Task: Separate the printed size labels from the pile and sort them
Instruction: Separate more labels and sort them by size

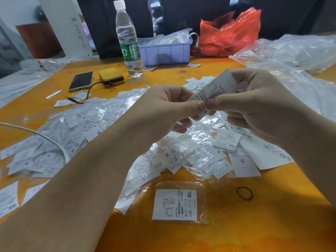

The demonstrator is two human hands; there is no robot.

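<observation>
While both hands work above the pile (pixel 127 135), the left hand (pixel 163 113) and right hand (pixel 254 106) each pinch the same printed label (pixel 216 90) between thumb and forefinger, thumbs meeting at its lower edge where an "S" shows. This label is held in the air, clear of the orange table (pixel 272 224); whether it is one slip or several stuck together cannot be told.

Risks noted:

1. Thin, glossy slips and clear sleeves overlap closely in the pile. A second label clinging to the held one would likely go into the wrong group unnoticed.
2. Size marks sit near one edge, and the thumbs partly cover that edge. Misreading S against XS is plausible, since both sizes lie mixed below.
3. The sleeved XL label (pixel 175 204) lies alone nearest the person, and an S label (pixel 244 165) rests at the pile's right margin. These sorted positions, if that is what they are, sit just beside the loose heap, so a forearm sweep could merge them again.
4. A white cable (pixel 45 137) crosses the left of the pile; snagging it would scatter slips.
5. The water bottle (pixel 129 42) stands upright beyond the pile; a knock could wet the paper.
</observation>
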